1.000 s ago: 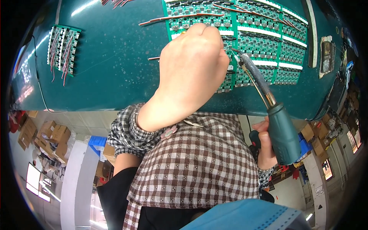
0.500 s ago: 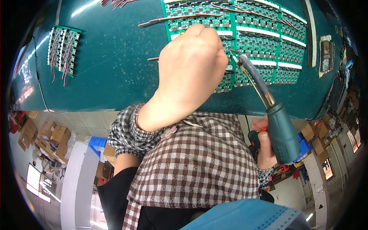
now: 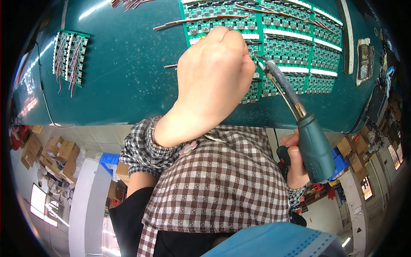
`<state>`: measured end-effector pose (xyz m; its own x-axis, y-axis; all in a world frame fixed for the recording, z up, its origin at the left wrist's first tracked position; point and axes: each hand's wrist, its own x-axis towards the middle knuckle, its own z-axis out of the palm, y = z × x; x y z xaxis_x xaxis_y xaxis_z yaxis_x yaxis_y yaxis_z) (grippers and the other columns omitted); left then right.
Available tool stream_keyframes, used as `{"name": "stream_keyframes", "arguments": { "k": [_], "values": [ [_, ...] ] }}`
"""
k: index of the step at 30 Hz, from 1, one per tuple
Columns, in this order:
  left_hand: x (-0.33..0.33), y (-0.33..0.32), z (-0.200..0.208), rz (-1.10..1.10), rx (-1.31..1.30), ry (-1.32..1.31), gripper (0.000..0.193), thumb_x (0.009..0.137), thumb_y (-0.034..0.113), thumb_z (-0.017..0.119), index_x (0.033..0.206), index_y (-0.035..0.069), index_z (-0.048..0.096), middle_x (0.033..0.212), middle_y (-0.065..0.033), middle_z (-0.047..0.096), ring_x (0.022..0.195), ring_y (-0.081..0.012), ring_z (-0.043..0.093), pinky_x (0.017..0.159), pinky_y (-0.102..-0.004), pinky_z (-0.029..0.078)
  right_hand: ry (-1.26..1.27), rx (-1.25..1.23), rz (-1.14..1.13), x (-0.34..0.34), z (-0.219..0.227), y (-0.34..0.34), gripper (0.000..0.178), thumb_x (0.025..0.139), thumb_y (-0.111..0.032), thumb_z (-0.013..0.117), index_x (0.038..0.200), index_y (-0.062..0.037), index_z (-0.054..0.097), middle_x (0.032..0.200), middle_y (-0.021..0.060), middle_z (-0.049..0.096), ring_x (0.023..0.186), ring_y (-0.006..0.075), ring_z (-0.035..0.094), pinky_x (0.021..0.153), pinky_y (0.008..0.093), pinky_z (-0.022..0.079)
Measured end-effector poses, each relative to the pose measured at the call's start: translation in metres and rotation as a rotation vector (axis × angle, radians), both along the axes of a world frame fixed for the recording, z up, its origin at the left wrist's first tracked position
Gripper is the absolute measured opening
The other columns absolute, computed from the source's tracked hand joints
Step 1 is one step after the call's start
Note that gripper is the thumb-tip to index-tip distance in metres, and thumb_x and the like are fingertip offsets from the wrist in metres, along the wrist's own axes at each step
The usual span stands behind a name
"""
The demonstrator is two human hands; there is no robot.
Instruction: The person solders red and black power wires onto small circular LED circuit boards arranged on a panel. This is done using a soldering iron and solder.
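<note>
My left hand (image 3: 216,70) is closed over the left part of a large panel of green circuit boards (image 3: 287,49). Its fingertips are bent down out of sight. A thin red and white wire (image 3: 170,66) sticks out from beneath this hand on the left and seems pinched in its hidden fingers. My right hand (image 3: 295,165) grips a soldering gun (image 3: 316,147) with a dark green body. A grey barrel and a thin brass-coloured tube reach up from it. Its bent tip meets the board just right of my left fingers.
More wires (image 3: 201,20) lie across the panel's upper part, and a bundle (image 3: 130,3) lies at the far edge. A smaller board piece (image 3: 70,58) with wires on it rests at the left of the green table (image 3: 124,94). A worn metal block (image 3: 364,60) sits at right.
The soldering gun's tip has shifted very slightly left, toward my left fingers. My left hand stays in nearly the same place.
</note>
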<state>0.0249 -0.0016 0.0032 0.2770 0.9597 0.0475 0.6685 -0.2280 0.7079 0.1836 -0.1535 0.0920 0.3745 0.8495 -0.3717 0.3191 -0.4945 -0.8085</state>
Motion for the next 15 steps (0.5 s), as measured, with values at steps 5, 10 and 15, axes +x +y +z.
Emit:
{"name": "stream_keyframes", "arguments": {
  "k": [5,10,15],
  "values": [
    [0.001,0.0,0.0004,-0.004,0.0,0.005,0.011,0.07,0.004,0.067,0.073,0.007,0.057,0.063,-0.0039,0.048,0.057,-0.0217,0.053,0.051,-0.0334,0.043,0.023,-0.003,0.012,0.0,-0.0004,0.0012,0.041,0.084,-0.012,0.064,0.117,0.0104,0.053,0.082,0.011,0.061,0.076,0.0231,0.061,0.073,0.0392,0.051],
    [0.0013,-0.0002,0.0012,-0.007,0.0,0.028,0.011,0.07,0.005,0.067,0.072,0.007,0.056,0.064,-0.004,0.048,0.056,-0.0225,0.053,0.051,-0.0339,0.043,0.05,-0.008,-0.014,-0.0015,0.0012,0.004,0.041,0.084,-0.011,0.065,0.117,0.0109,0.052,0.081,0.0105,0.06,0.075,0.0231,0.061,0.073,0.0399,0.051],
    [0.0022,-0.0002,0.0035,-0.005,-0.004,0.03,0.011,0.07,0.005,0.067,0.073,0.007,0.056,0.064,-0.004,0.048,0.057,-0.0228,0.053,0.05,-0.0341,0.043,0.055,-0.019,-0.013,-0.0014,0.0024,0.0036,0.042,0.083,-0.013,0.065,0.116,0.0099,0.054,0.081,0.0103,0.061,0.075,0.0233,0.061,0.076,0.0401,0.051]
  ]
}}
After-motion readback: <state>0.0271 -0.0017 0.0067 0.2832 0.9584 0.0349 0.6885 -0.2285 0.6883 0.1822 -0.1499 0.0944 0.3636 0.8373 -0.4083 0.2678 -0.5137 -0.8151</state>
